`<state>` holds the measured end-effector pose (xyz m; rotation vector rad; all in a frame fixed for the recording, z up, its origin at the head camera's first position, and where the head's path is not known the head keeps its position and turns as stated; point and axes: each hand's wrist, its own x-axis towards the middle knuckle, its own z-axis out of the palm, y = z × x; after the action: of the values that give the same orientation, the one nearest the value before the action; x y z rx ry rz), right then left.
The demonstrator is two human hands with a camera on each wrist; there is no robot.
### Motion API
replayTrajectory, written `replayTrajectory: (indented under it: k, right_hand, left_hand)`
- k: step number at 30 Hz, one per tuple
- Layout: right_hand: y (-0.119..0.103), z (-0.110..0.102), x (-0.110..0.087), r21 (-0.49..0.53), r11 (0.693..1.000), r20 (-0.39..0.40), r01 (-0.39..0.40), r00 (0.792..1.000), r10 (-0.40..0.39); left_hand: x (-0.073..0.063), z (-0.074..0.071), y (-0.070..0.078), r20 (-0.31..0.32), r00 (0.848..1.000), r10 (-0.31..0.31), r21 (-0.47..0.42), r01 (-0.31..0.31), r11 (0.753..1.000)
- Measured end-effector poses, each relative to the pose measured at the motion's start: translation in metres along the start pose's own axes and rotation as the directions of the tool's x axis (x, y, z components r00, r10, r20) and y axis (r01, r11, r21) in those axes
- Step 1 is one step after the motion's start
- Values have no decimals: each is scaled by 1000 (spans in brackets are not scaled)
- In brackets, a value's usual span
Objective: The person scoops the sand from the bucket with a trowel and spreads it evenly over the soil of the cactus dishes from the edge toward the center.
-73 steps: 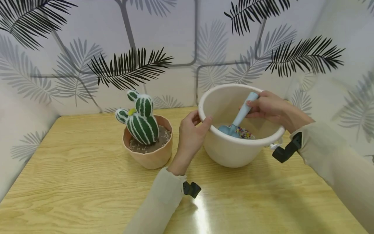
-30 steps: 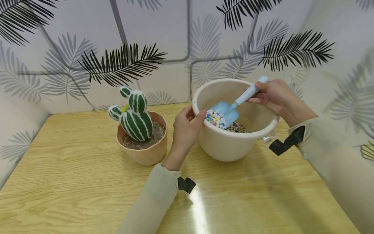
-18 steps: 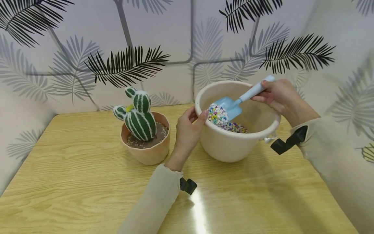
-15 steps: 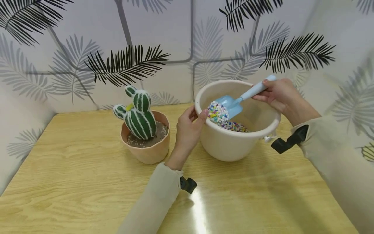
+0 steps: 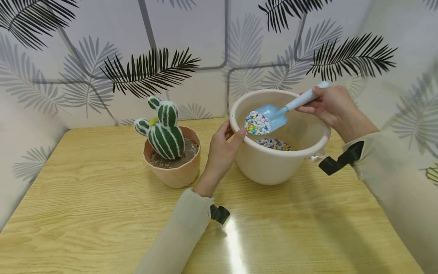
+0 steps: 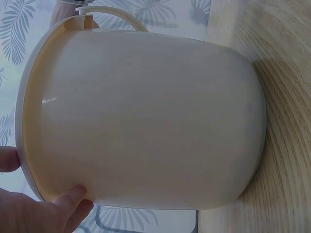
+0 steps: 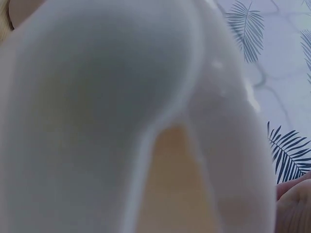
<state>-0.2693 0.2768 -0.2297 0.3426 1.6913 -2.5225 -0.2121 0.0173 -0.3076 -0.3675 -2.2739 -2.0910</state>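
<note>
My left hand grips the near left rim of a cream plastic bucket. In the left wrist view its thumb hooks over the rim and its fingers press the outer wall. My right hand holds the handle of a light blue trowel. The trowel blade is inside the bucket mouth, near the left rim, heaped with small multicoloured pebbles. More such pebbles lie on the bucket floor below. Blurred bucket plastic fills most of the right wrist view, with part of the right hand at the lower right.
An orange-pink pot with a green and white knitted-looking cactus stands left of the bucket. Both rest on a wooden table. A leaf-patterned wall rises behind. A white bucket handle hangs at the bucket's right side.
My right hand has lifted the trowel from the pebbles at the bottom, and its blade now carries a heap, slightly higher. The left hand has kept its grip on the rim.
</note>
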Motion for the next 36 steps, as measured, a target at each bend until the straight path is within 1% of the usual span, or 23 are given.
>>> replayTrajectory:
  k: [6, 12, 18, 23, 27, 31, 36]
  right_hand:
    - [0, 5, -2, -16, 1000, -10, 6, 1000, -6]
    - [0, 6, -4, 5, 1000, -11, 8, 1000, -8]
    - [-2, 6, -3, 54, 998, -40, -11, 999, 13]
    - [-3, 6, -3, 73, 997, -53, -11, 998, 15]
    - [-5, 5, -4, 123, 992, -53, -1, 999, 8]
    - [-8, 7, -5, 163, 987, -45, 8, 999, -1]
    - [-8, 10, -8, 182, 983, -22, 18, 1000, -14]
  left_hand:
    - [-1, -2, -1, 1, 1000, 1, 23, -1, 1000]
    - [-2, -2, 0, 22, 1000, 11, 17, -12, 1000]
    - [0, -3, -1, 16, 1000, 13, 20, -13, 1000]
    - [0, -4, -2, 21, 1000, -4, 2, 4, 1000]
    - [-2, -5, -1, 25, 1000, -14, 10, 14, 1000]
    - [-3, -5, 0, 35, 999, -2, 36, 1, 999]
    - [-3, -6, 0, 33, 999, 4, 61, -6, 998]
